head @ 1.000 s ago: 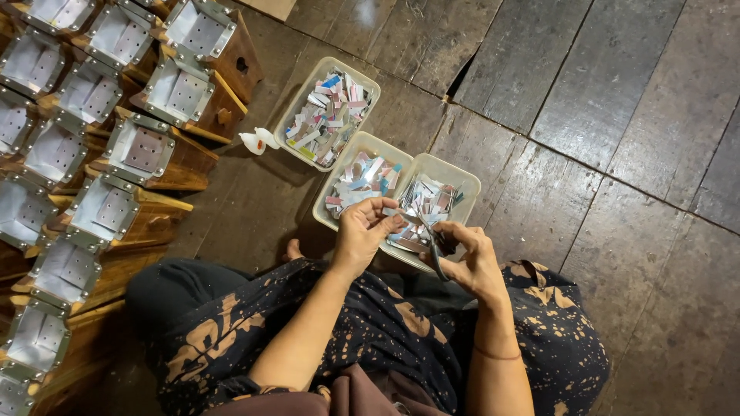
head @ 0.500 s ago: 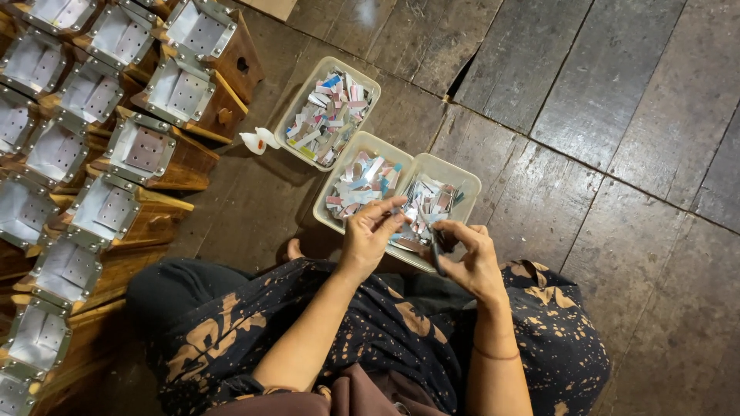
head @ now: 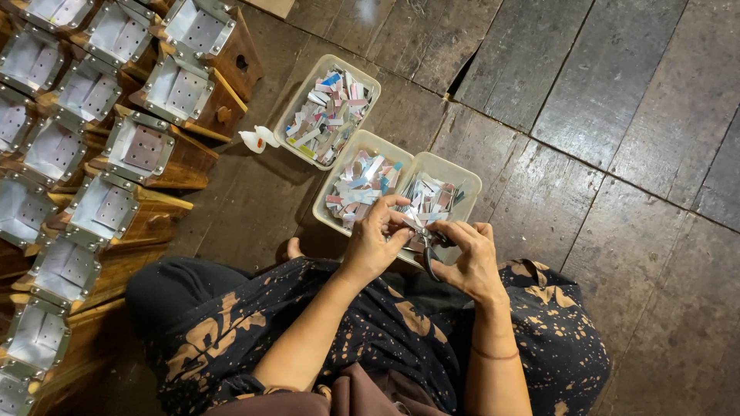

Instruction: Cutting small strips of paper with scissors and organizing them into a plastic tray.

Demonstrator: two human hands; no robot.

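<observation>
A person is sitting on the dark wooden plank floor (head: 586, 100), both hands meeting over a pair of pale plastic trays (head: 462, 171) full of small coloured paper strips. The left hand (head: 375, 243) is pinching a strip; the right hand (head: 472, 258) is gripping dark-handled scissors (head: 428, 248). A third tray (head: 297, 108) is lying farther off, left. Wooden boxes with metal tops (head: 142, 146) are lining the left side.
</observation>
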